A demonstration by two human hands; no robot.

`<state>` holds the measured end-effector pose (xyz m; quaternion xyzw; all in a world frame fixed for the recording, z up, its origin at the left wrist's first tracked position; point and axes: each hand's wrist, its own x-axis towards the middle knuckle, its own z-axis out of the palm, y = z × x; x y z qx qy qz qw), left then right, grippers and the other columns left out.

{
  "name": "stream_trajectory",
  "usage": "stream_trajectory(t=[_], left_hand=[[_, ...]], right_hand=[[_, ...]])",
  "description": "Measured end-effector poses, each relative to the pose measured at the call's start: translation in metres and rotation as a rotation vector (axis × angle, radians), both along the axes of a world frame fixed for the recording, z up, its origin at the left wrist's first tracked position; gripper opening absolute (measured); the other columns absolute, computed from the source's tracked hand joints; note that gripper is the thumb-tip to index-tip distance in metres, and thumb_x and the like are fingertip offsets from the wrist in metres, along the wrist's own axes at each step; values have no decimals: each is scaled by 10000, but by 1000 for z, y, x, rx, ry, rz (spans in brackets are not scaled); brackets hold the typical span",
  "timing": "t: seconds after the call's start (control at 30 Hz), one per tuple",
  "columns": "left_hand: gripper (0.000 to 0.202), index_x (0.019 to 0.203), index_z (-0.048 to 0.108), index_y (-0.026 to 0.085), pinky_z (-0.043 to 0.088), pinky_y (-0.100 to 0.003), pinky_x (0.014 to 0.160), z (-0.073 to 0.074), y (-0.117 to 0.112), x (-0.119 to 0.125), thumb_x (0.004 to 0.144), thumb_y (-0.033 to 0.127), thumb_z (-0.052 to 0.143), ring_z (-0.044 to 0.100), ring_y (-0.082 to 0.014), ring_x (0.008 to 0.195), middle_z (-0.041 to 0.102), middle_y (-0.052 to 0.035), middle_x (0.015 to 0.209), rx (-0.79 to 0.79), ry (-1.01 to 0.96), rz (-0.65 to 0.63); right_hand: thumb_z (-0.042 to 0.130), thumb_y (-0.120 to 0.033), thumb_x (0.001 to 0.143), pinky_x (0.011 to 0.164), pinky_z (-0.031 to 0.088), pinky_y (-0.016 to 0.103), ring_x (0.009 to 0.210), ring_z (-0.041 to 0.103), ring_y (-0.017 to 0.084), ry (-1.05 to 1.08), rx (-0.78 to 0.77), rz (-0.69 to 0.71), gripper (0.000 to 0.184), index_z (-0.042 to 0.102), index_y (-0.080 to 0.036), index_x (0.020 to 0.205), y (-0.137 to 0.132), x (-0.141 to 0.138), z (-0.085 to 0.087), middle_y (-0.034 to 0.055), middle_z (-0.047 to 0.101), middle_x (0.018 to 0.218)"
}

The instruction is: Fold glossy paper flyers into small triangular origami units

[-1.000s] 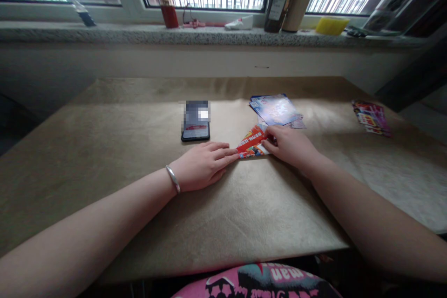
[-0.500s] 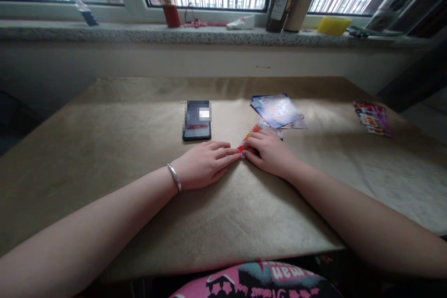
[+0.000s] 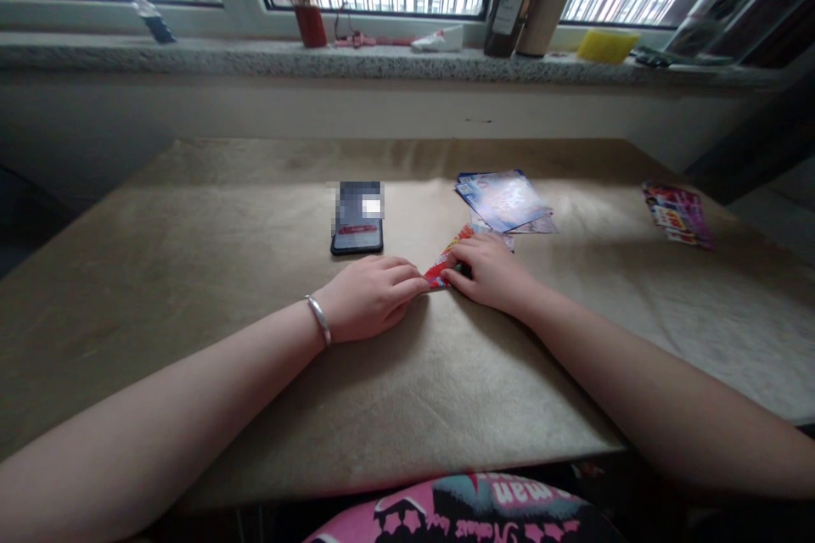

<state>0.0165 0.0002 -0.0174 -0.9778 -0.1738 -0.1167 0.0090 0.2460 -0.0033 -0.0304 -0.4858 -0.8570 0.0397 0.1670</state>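
Red printed paper [image 3: 438,271] lies on the tan table [image 3: 407,407], its pointed end touching the left hand [image 3: 375,297], presumably steadied there against sliding, while the right hand [image 3: 489,271] curls narrowly over it, though whether either hand pinches it cannot be told.

A black rectangular smartphone [image 3: 357,238] lies screen up, left of the centre of the beige tabletop [image 3: 255,165]. Overlapping pink-and-red printed cards [image 3: 678,215] lie near the right edge. The speckled grey stone windowsill [image 3: 382,65] carries a red cylindrical container [image 3: 310,25], a dark lidded jar [image 3: 508,13] and, toward its right end, a yellow block [image 3: 607,47].
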Motion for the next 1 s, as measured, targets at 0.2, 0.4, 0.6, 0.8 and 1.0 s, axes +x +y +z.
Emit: stream_trajectory(t=[0.2, 0.4, 0.6, 0.8, 1.0], left_hand=[[393, 1258, 508, 181, 494, -338, 858, -1, 0, 0, 874, 157, 428, 565, -194, 1020, 627, -89, 1102, 11, -4, -7], [391, 1248, 526, 180, 493, -344, 848, -1, -2, 1, 864, 162, 451, 564, -199, 1008, 624, -93, 1092, 37, 35, 18], [354, 1207, 552, 180, 495, -329, 824, 0, -5, 5, 867, 161, 453, 566, -194, 985, 627, -86, 1052, 43, 23, 60], [344, 1189, 561, 178, 492, -329, 827, -1, -6, 5, 859, 156, 464, 563, -196, 986, 625, -82, 1040, 32, 23, 69], [329, 1177, 574, 181, 494, -325, 819, -2, -3, 4, 876, 168, 439, 571, -190, 967, 633, -75, 1039, 19, 4, 61]], right_hand=[[533, -348, 844, 805, 335, 351, 855, 559, 217, -33, -11, -9, 194, 598, -195, 745, 0, -1, 2, 67, 678, 860], [563, -335, 829, 809, 343, 348, 846, 567, 218, 7, -29, -45, 168, 621, -195, 757, 0, -1, 1, 54, 691, 850], [581, -309, 818, 762, 371, 325, 814, 573, 205, 65, -50, -43, 140, 634, -191, 764, 3, -1, -2, 59, 689, 835], [588, -307, 814, 762, 379, 319, 849, 563, 213, 50, -26, -40, 129, 621, -191, 766, 3, -2, -4, 61, 684, 851], [579, -313, 824, 757, 370, 320, 833, 558, 209, 28, -19, -39, 135, 613, -195, 768, 3, -2, -4, 56, 681, 848]])
